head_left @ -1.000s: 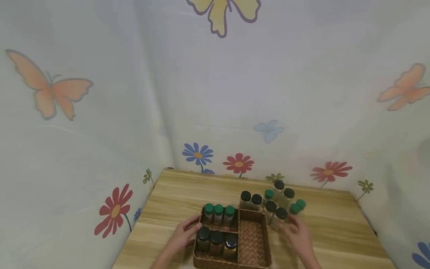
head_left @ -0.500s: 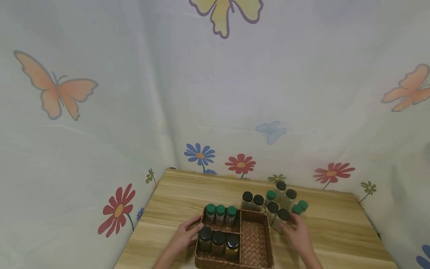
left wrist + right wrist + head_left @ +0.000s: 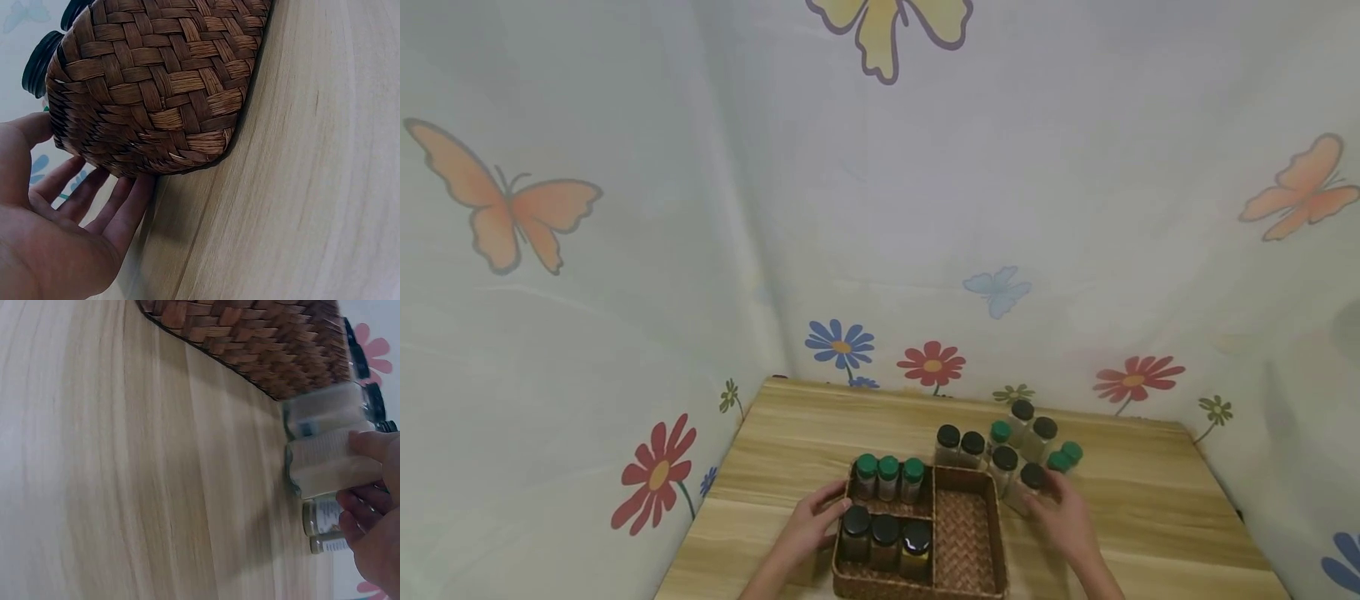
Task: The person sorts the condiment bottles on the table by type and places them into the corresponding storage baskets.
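Head view: a woven basket with three compartments [image 3: 964, 533] sits on a wood-grain table [image 3: 820, 408], with a person's two bare hands on either side of it. The left hand [image 3: 808, 525] touches the basket's left wall, fingers spread and only gently bent, thumb at the rim. To the right of the basket, the right hand [image 3: 1063, 517] pinches a clear glass jar with a black cap [image 3: 1022, 498] between thumb and fingers, the gap between them closed to the jar's width; whether its base touches the table, I cannot tell. Inside the basket, three small green-capped jars [image 3: 888, 479] stand in the back left compartment and three black-capped jars [image 3: 884, 550] in the front left one; the long third compartment runs down the basket's right side. Beyond the basket's back right corner stand more black-capped jars [image 3: 1004, 475] and green-capped bottles [image 3: 1000, 433]. Behind the basket and table hangs a pale sheet printed with butterflies and flowers [image 3: 880, 192].
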A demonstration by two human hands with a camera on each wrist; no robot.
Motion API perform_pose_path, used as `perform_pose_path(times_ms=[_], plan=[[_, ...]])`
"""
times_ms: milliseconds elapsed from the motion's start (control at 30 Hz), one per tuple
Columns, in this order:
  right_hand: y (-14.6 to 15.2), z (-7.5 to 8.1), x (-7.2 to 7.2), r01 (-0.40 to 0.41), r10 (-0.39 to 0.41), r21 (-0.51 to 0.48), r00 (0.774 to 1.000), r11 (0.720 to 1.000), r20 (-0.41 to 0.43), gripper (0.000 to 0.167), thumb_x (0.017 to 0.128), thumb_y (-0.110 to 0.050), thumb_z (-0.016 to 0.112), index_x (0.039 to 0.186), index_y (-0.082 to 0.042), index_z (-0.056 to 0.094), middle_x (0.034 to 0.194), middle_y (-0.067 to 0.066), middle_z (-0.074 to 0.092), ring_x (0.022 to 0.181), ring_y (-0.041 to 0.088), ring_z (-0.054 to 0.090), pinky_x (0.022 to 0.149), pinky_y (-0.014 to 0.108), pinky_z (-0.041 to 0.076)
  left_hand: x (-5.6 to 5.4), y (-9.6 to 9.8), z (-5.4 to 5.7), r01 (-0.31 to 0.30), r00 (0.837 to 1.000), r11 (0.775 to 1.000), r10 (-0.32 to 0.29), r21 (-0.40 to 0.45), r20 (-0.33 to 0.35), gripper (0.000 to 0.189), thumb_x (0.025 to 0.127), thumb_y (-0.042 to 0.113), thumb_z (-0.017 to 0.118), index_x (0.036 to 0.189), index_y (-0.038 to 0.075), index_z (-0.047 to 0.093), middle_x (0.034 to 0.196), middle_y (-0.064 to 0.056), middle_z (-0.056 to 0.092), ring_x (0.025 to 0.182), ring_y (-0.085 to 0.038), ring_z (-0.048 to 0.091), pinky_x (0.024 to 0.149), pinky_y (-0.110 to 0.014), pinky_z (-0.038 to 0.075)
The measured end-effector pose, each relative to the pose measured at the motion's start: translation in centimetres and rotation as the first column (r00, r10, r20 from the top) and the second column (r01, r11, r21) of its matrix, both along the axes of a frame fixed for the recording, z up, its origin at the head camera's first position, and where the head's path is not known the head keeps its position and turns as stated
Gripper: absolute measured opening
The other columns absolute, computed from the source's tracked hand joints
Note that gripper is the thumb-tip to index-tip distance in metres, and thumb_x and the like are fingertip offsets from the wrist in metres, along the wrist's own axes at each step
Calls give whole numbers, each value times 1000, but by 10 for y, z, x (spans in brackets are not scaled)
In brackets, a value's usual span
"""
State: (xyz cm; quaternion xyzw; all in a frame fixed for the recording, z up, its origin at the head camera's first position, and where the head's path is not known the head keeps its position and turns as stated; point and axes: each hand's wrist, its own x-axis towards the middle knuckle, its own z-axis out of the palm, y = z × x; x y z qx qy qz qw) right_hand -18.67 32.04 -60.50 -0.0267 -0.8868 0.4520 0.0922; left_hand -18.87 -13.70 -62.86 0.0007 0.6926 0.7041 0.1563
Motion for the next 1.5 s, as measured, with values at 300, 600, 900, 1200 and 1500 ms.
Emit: perform_pose_path(times_ms=[300, 600, 900, 1200, 1500], plan=[[14, 24, 16, -52, 55, 40, 996, 998, -73, 54, 95, -25, 83, 139, -1, 63, 125, 18, 73, 118, 41, 68, 103, 60, 54, 0, -2, -2, -12, 1000, 1000, 12, 1, 15, 60, 109, 29, 64, 157, -2, 45, 162, -33, 37, 134, -45, 58, 93, -57, 61], [-14, 68, 24, -122, 130, 70, 985, 990, -118, 56, 91, -36, 87, 136, -8, 68, 127, 15, 74, 116, 37, 70, 99, 61, 55, 0, 0, 0, 4, 1000, 1000, -4, 8, -5, 59, 109, 27, 63, 157, -2, 45, 162, -33, 37, 133, -42, 60, 95, -56, 60], [-64, 50, -1, -284, 279, -75, 958, 956, -70, 52, 85, -32, 91, 132, -18, 72, 123, 0, 76, 117, 26, 71, 104, 55, 55, 3, -1, -1, -23, 1000, 1000, 23, 7, -3, 57, 108, 27, 64, 155, -2, 47, 161, -33, 38, 135, -44, 57, 94, -56, 61], [-88, 25, -23, -270, 271, 53, 963, 961, -7, 53, 84, -26, 92, 131, -12, 72, 129, 9, 73, 123, 35, 66, 105, 57, 53, 0, 0, -1, -26, 1000, 1000, 26, -14, -4, 57, 108, 29, 65, 155, 0, 49, 161, -33, 38, 137, -47, 55, 94, -57, 60], [-98, 21, -28, -293, 298, 121, 954, 948, -22, 55, 84, -30, 92, 129, -6, 72, 131, 14, 70, 125, 40, 64, 106, 60, 51, -1, 0, -3, -24, 1000, 999, 24, -26, 2, 60, 107, 33, 67, 154, 1, 49, 161, -32, 39, 139, -48, 52, 94, -57, 61]])
